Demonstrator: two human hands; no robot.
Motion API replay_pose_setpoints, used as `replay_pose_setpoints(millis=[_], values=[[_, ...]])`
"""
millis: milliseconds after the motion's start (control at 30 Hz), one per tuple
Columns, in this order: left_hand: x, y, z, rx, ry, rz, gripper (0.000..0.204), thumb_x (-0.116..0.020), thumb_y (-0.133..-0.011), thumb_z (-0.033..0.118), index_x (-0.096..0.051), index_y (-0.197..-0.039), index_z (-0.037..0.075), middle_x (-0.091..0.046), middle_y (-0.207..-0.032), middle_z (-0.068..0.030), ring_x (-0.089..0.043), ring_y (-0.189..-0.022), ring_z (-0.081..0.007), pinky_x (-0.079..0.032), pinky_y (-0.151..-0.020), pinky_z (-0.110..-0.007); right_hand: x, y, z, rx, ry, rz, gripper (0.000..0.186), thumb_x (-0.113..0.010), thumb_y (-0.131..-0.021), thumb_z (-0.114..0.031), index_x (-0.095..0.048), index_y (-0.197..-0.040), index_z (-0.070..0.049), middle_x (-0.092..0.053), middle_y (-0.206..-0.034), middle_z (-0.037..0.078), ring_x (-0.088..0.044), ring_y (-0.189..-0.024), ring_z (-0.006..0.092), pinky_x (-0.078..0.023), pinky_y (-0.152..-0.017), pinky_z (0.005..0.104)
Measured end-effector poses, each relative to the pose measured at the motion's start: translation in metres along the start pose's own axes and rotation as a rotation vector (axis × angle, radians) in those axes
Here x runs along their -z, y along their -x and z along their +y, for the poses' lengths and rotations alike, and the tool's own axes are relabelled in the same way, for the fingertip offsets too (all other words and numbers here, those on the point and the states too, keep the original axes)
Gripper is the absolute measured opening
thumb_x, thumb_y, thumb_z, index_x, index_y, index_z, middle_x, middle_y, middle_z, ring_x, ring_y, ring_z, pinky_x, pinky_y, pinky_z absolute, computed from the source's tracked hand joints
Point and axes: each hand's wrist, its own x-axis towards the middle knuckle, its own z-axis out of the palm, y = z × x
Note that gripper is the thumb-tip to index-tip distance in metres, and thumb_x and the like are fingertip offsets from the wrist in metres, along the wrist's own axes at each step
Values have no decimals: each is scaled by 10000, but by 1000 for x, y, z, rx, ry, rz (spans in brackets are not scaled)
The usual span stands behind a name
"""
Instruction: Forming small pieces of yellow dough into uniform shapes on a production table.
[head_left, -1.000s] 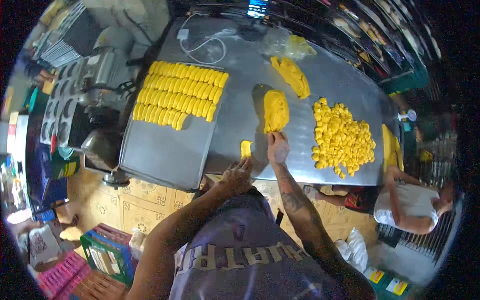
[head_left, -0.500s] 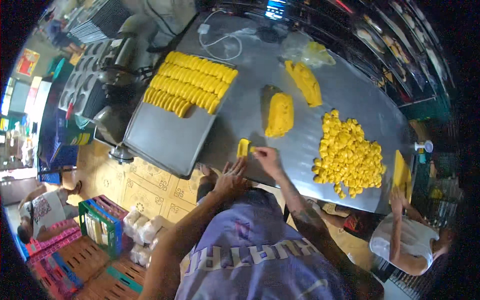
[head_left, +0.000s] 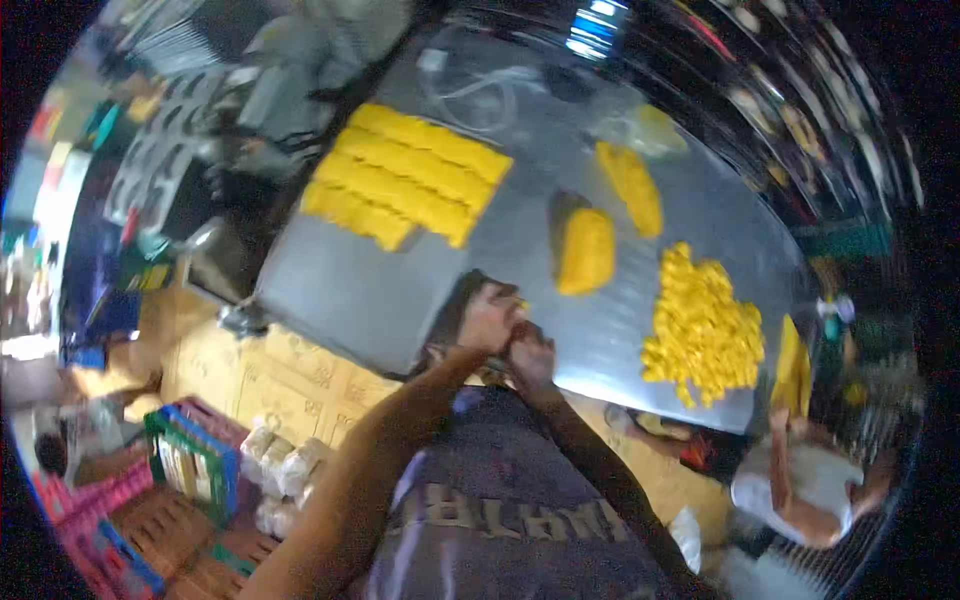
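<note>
My left hand [head_left: 486,318] and my right hand [head_left: 530,356] meet over the near edge of the metal table [head_left: 345,285], raised in front of my body. Their fingers are curled together around a small piece of yellow dough [head_left: 522,308], mostly hidden, with only a sliver showing at the fingertips. Motion blurs both hands. Left of them, rows of shaped yellow dough pieces [head_left: 410,170] fill the far part of a tray [head_left: 335,300]. A thick yellow dough block [head_left: 587,250] lies beyond my hands, and a longer dough slab [head_left: 632,190] behind it.
A heap of small yellow dough lumps [head_left: 705,330] spreads on the right. A co-worker [head_left: 800,485] at the right edge handles a yellow dough sheet [head_left: 790,370]. A white cord [head_left: 490,95] and clear plastic bag [head_left: 640,130] lie at the back. Crates [head_left: 190,455] stand at lower left.
My hands have come together and lifted; the open yellow dough piece that lay by my left hand is now mostly hidden between them. The whole view has shifted and blurred.
</note>
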Motion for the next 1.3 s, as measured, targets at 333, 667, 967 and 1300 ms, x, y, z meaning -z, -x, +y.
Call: replay_pose_setpoints(millis=[333, 667, 967, 1300], values=[[-6, -7, -10, -189, -87, -19, 235, -687, -816, 186, -706, -1027, 85, -666, -1218, -133, -580, -1203, -398, -490, -1056, -445, 91, -56, 3, -4, -624, 298, 192, -552, -925, 16, -665, -1079, 40, -653, -993, 164, -645, -911, 331, -519, -815, 408], [1, 4, 0, 44, -89, 42, 364, -644, -902, 309, -718, -1189, 98, -634, -1333, -167, -519, -1319, -421, -425, -1134, -541, 65, -67, 40, 65, -724, 132, 275, -537, -804, 91, -608, -1069, 107, -611, -1072, 238, -603, -1036, 432, -498, -925, 459], [6, 16, 7, -4, -220, 80, 291, -744, -769, 279, -749, -1032, 155, -638, -1179, -101, -594, -1139, -347, -545, -945, -467, 80, -59, 31, 140, -562, 91, 301, -553, -797, 89, -619, -1090, 109, -609, -1092, 232, -602, -1068, 433, -492, -968, 457], [17, 20, 0, -108, -188, -122, 392, -607, -915, 240, -680, -1298, 197, -520, -1481, -121, -504, -1349, -437, -505, -1063, -514, 74, -49, 27, 80, -447, 45, 400, -511, -796, 79, -616, -1182, 103, -580, -1171, 256, -552, -1158, 452, -452, -1047, 474]])
